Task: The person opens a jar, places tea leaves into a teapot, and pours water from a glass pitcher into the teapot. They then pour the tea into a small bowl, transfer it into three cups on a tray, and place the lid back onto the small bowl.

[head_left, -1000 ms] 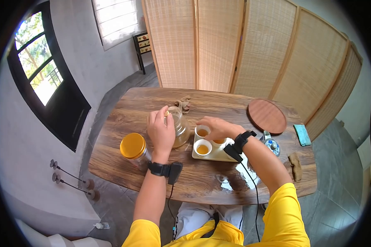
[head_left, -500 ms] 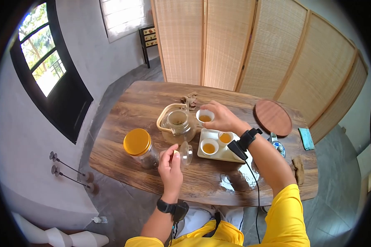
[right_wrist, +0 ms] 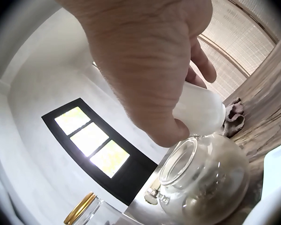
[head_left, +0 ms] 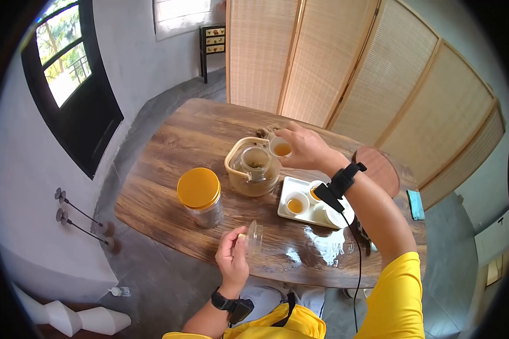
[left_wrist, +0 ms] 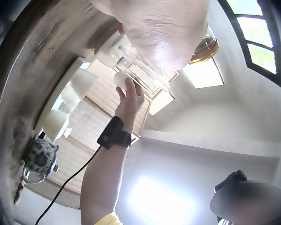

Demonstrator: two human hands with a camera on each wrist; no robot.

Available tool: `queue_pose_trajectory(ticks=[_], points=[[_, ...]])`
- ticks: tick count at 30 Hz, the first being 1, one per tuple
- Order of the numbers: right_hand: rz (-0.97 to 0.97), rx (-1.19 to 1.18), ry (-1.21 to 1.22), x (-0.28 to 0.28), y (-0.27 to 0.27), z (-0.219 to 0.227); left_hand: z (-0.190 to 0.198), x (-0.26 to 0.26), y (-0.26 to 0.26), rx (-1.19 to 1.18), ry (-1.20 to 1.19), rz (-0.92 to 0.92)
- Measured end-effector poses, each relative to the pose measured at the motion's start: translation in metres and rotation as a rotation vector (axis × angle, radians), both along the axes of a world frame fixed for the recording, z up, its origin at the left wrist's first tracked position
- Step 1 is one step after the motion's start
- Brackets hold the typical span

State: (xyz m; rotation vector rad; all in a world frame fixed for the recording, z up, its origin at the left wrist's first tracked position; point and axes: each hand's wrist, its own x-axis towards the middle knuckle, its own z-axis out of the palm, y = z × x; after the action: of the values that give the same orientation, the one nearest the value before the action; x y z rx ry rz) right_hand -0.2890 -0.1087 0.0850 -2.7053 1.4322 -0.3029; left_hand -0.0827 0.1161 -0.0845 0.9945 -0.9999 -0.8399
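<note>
My right hand (head_left: 311, 148) grips a white cup (head_left: 281, 147) of amber tea, thumb and fingers around its sides. The cup is at the far right of the glass teapot (head_left: 253, 179), close to its uncovered mouth; the right wrist view shows the cup (right_wrist: 199, 110) just above the pot's shoulder. Near the table's front edge, my left hand (head_left: 233, 259) pinches the knob of a clear glass lid (head_left: 255, 238), held on edge. Dark bits, like leaves, show in the pot's inner strainer, and its cane handle (head_left: 232, 152) leans left.
A cream tray (head_left: 308, 220) with several white cups is right of the pot. Left stands a glass jar (head_left: 199, 195) with a golden lid. Spilled water (head_left: 322, 246) shines at the front. A round wooden board (head_left: 379, 169) and a teal cloth (head_left: 415, 204) lie farther right.
My left hand has taken the lid off the teapot and drawn it toward the front edge. My right hand has lifted a cup from the tray and carried it left to the pot.
</note>
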Motion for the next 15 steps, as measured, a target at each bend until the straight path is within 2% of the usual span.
queue_pose_trajectory(ticks=[7,10,11,15], points=[[0.134,-0.124,0.163,0.024,-0.009,0.007,0.006,-0.002,-0.004,0.054,0.091,-0.065],[0.140,-0.141,0.211,0.034,-0.007,0.007,0.015,0.003,-0.010,-0.021,-0.248,-0.039],[0.156,-0.155,0.219,0.037,-0.007,0.005,0.012,0.001,-0.016,-0.096,-0.280,-0.016],[0.200,-0.233,0.263,0.043,-0.009,0.000,0.013,0.003,-0.024,-0.149,-0.445,0.031]])
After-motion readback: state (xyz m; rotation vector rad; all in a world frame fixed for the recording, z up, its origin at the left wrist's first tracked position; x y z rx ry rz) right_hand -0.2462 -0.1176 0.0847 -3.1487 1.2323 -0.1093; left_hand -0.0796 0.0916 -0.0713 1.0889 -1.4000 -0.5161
